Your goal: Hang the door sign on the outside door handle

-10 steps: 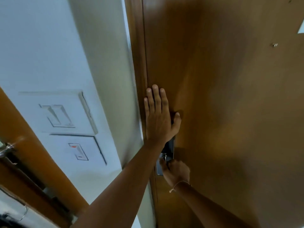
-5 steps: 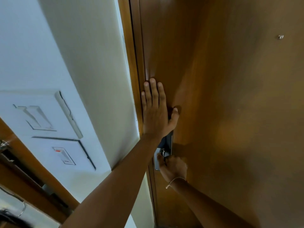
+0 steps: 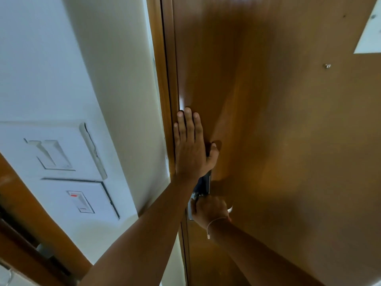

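A brown wooden door (image 3: pixel 278 141) fills the right side of the view, its edge against the frame (image 3: pixel 165 79). My left hand (image 3: pixel 191 147) lies flat on the door near its edge, fingers straight and pointing up, holding nothing. Below it sits a dark lock plate (image 3: pixel 204 183) with a metal part underneath. My right hand (image 3: pixel 210 211) is closed around the door handle, which it hides almost fully; a thin bracelet circles that wrist. No door sign is visible.
A white wall (image 3: pixel 103 69) stands left of the frame, with a double switch plate (image 3: pixel 51 153) and a single switch with a red mark (image 3: pixel 80 201). Another wooden door edge (image 3: pixel 24 203) crosses the lower left. A white sheet (image 3: pixel 371 32) hangs at the door's upper right.
Both hands stay in the same hold on the door and handle. The view has shifted a little, and the white sheet at the upper right is in view again.
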